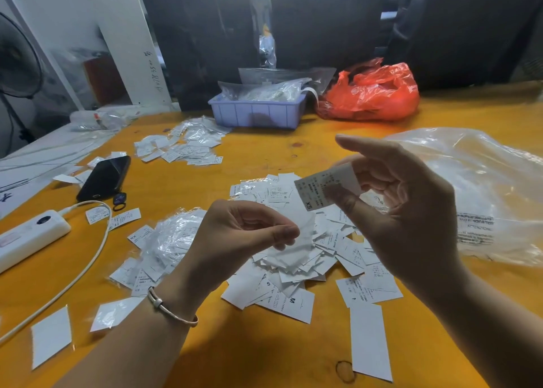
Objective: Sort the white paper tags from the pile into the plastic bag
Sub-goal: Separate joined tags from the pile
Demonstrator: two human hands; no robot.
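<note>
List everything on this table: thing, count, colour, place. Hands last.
tag pile: one, white, table centre
held tag: one, white, marked XS, above pile
clear bag: one, transparent, right
bagged tags: one heap, white, left of pile
far tags: one heap, white, back left
tray: one, lavender, back centre
red bag: one, back right
phone: one, black, left
power strip: one, white, far left
left hand: holds a small clear bag
right hand: pinches held tag

Bare table (258, 158) between pile (296, 252) and tray (255, 114).
</note>
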